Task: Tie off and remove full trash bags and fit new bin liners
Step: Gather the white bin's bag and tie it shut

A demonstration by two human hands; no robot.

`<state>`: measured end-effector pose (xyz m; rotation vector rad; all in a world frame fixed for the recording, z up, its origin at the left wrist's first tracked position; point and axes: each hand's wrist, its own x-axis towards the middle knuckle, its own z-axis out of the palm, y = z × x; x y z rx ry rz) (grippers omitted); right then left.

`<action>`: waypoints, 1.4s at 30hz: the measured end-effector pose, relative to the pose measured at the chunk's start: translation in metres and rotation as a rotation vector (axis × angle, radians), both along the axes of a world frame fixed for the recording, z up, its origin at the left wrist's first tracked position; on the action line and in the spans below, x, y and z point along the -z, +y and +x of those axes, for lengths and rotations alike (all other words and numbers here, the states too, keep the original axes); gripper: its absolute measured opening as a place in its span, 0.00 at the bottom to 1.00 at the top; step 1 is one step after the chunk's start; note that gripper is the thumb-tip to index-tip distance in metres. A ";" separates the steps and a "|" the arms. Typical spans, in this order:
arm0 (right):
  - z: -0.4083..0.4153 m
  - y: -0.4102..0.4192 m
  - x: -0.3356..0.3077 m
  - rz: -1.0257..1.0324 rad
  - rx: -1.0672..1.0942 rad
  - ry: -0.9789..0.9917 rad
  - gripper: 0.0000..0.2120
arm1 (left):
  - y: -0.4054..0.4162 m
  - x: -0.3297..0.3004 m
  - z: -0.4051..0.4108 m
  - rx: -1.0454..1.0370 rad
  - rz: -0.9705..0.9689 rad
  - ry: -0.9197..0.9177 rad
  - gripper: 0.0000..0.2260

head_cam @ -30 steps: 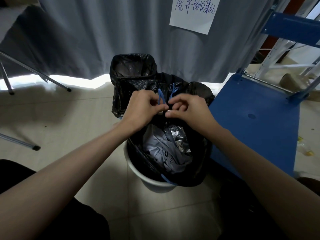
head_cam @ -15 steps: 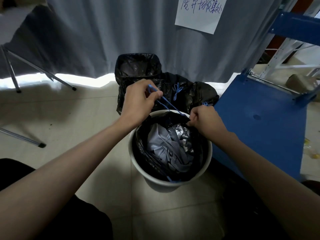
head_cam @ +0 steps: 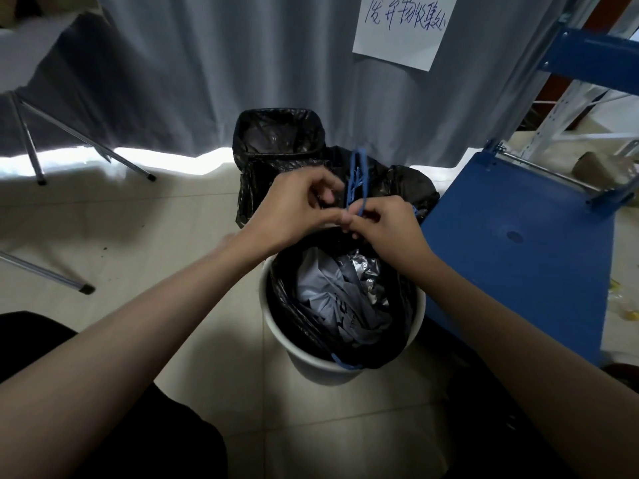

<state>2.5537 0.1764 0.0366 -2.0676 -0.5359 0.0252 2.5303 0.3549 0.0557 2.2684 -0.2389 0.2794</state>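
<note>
A white round bin (head_cam: 276, 335) stands on the tiled floor, lined with a black trash bag (head_cam: 394, 326) full of grey and silvery wrappers (head_cam: 339, 292). The bag's blue drawstring (head_cam: 356, 181) rises in loops above the bin's far rim. My left hand (head_cam: 294, 209) and my right hand (head_cam: 387, 229) meet there, fingertips touching, both pinching the drawstring. Another bit of blue string (head_cam: 345, 364) shows at the bin's near rim.
Behind stand a second bin with a black liner (head_cam: 280, 140) and a tied black bag (head_cam: 408, 184). A blue metal shelf (head_cam: 525, 243) is close on the right. Folding table legs (head_cam: 69, 285) are at left. A grey curtain (head_cam: 207, 63) with a paper sign (head_cam: 401, 25) hangs behind.
My hands were together, pulled the drawstring apart half a second ago, and have come back together above the bin's far rim, with the string looped upward.
</note>
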 end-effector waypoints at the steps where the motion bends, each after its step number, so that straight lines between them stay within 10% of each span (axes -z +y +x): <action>1: 0.001 -0.002 0.000 0.025 0.005 0.036 0.06 | 0.005 0.008 0.000 -0.007 0.121 0.041 0.15; 10: 0.001 -0.028 0.005 0.055 0.256 0.302 0.08 | 0.006 0.022 -0.009 -0.057 0.474 0.075 0.10; 16: -0.008 -0.037 0.010 0.049 0.300 0.582 0.09 | -0.027 -0.001 -0.052 0.464 0.378 0.242 0.18; 21: -0.017 -0.037 0.006 0.153 0.315 0.683 0.07 | -0.036 0.022 -0.081 0.603 0.688 0.356 0.13; 32: -0.045 -0.044 -0.011 -0.077 -0.016 0.605 0.09 | -0.026 0.020 -0.070 0.367 0.252 0.208 0.09; 42: -0.066 -0.048 -0.023 -0.254 -0.215 0.476 0.02 | -0.027 0.027 -0.067 0.295 0.251 0.203 0.07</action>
